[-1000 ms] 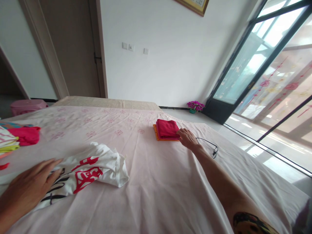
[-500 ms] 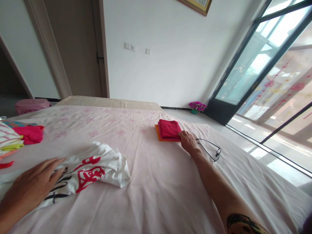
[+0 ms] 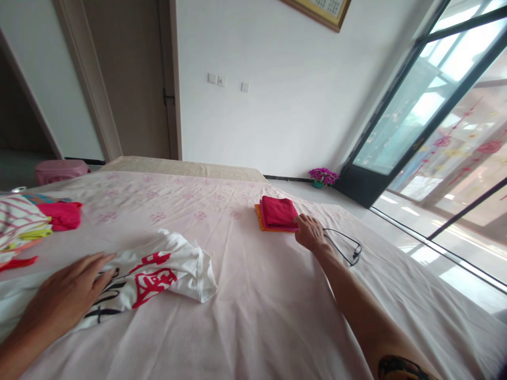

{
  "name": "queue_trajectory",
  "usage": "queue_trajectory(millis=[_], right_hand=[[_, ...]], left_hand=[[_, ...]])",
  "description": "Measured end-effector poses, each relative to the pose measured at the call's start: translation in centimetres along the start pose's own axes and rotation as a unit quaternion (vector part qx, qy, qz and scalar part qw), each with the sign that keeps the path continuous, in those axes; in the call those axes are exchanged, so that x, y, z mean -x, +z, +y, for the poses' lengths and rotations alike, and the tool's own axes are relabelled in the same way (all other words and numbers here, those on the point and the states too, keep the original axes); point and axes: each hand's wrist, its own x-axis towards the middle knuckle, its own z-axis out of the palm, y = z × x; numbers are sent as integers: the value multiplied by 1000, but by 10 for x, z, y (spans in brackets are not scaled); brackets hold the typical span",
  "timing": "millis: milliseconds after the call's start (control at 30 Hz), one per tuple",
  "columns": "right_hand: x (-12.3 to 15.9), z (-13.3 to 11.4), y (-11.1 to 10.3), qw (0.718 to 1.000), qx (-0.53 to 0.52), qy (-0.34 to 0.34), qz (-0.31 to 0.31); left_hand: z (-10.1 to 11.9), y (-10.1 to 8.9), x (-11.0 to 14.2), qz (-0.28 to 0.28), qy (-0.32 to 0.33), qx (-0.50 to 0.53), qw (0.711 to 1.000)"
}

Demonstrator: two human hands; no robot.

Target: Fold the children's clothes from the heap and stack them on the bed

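Observation:
My left hand (image 3: 73, 287) lies flat, fingers outstretched, on a white T-shirt (image 3: 186, 264) with red and black printing. The shirt is spread loosely over the bed sheet, and part of it is hidden under the hand. Farther off to the right, my right hand (image 3: 310, 231) has its fingers bent at the right edge of a folded red garment (image 3: 279, 212). The fingertips are partly hidden, but they appear to pinch that edge. Beneath the red garment an orange folded cloth (image 3: 259, 217) shows. A pair of glasses (image 3: 355, 256) rests just right of my right hand.
A pile of colourful clothes (image 3: 24, 221) lies at the left on the pale pink bed sheet (image 3: 253, 295). Beyond the bed are a pink stool (image 3: 63, 171), purple flowers in a green pot (image 3: 324, 177) and a dark-framed glass door (image 3: 396, 121).
The view has shifted slightly, so everything sits a little farther right. Both hands stay in place on the T-shirt and at the folded red garment.

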Motion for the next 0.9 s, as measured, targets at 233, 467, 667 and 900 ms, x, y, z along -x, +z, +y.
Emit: queue_trajectory(millis=[233,467,667,900], right_hand=[[-18,-91,-19,973,-229,13,12],[-23,-236,-32,904,-389,-83,-157],[-35,-296,-39,884,-402,-35,-235],[-25,-321,-42,888,-390,-91,-225]], left_hand=[[16,-18,2,-4,-11,21,1000],[18,-46,3,-20,-109,76,991],[-18,-57,4,3,-178,-32,983],[-62,-61,11,-45,-228,-25,972]])
